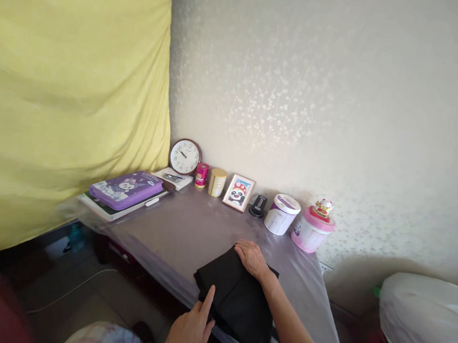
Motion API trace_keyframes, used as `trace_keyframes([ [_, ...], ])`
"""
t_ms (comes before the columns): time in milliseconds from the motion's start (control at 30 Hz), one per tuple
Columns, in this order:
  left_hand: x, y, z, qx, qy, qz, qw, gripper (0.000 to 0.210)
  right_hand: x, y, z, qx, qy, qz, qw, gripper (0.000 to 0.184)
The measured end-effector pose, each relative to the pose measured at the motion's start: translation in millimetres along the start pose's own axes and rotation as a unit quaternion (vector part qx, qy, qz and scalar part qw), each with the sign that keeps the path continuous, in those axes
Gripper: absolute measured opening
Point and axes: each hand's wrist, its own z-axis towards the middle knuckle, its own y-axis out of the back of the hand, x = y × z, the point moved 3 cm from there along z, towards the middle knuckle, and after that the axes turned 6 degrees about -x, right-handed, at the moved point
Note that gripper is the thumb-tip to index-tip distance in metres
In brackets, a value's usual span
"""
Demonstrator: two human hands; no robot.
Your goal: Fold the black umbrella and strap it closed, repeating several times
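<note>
A folded black sheet of fabric, perhaps a bag (pixel 238 296), lies at the table's near edge and hangs partly over it. My right hand (pixel 251 259) rests flat on its far part, palm down, with the fingertips at the far fold. At its left edge is my left hand (pixel 190 329), with the index finger stretched out along the fabric and the thumb apart from it. The other fingers of that hand are curled and mostly hidden.
Along the wall stand a round clock (pixel 185 156), a pink can (pixel 201 175), a yellow-lidded tin (pixel 217 183), a framed panda picture (pixel 239 192), a black device (pixel 258 206), a white tub (pixel 282 215) and a pink-lidded tub (pixel 312 229) bearing a cat figurine (pixel 323 208). A purple case (pixel 126 190) lies left.
</note>
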Motion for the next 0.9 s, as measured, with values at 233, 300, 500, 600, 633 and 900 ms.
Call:
trace_keyframes([
  [233, 0.1, -3.1, 0.6, -0.002, 0.002, -0.016, 1.000, 0.058, 11.3, 13.4, 0.1, -0.046, -0.027, 0.000, 0.999, 0.029],
  [300, 0.2, -4.1, 0.5, -0.006, 0.005, -0.017, 1.000, 0.058, 31.3, 11.5, -7.6, -0.020, 0.034, 0.058, 0.998, 0.031],
  [500, -0.2, -3.8, 1.0, -0.017, 0.003, -0.019, 1.000, 0.057, 31.7, -0.9, -14.1, 0.017, 0.029, 0.051, 0.998, 0.026],
  [600, 0.5, -2.9, 0.2, -0.021, 0.009, -0.021, 1.000, 0.058, 3.2, 7.3, -8.3, -0.033, -0.040, 0.013, 0.999, 0.027],
  [633, 0.8, -2.5, -0.3, -0.021, 0.009, -0.024, 0.999, 0.058, -5.8, 13.3, -8.6, -0.056, -0.055, 0.013, 0.997, 0.028],
  [900, 3.6, -1.7, -3.5, -0.045, -0.002, -0.018, 0.999, 0.055, -41.5, 71.8, -75.7, -0.147, -0.125, 0.101, 0.976, 0.027],
])
